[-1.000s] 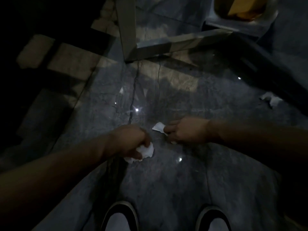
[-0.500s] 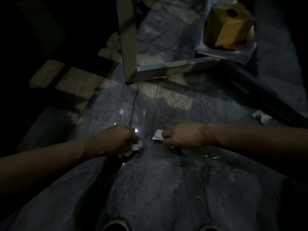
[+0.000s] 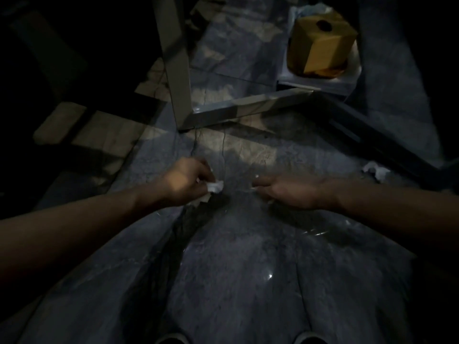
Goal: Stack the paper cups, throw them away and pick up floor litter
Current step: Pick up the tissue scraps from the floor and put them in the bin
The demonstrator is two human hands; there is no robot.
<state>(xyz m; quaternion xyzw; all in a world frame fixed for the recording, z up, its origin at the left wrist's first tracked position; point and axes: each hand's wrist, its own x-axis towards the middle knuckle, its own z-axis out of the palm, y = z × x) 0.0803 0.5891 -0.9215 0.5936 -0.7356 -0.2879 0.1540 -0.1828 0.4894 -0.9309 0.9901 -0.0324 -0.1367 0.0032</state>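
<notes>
My left hand (image 3: 185, 183) is closed around a wad of crumpled white paper (image 3: 214, 187), low over the dark marble floor. My right hand (image 3: 289, 192) lies close to the floor, fingers pinched on a small white paper scrap (image 3: 255, 182) of which only bits show at the fingertips. Another crumpled white paper piece (image 3: 375, 170) lies on the floor to the right, beyond my right forearm. No paper cups are visible in this dim scene.
A metal table leg and floor bar (image 3: 178, 78) stand just ahead of my hands. A yellow-brown box (image 3: 320, 43) sits on a white base at the upper right. A dark bar (image 3: 377, 140) runs diagonally at right. My shoe tips (image 3: 308, 340) show at the bottom edge.
The view tilted upward, so my shoes slid almost out of frame. My right hand has closed over the white scrap, hiding most of it. My left hand still grips its paper wad.
</notes>
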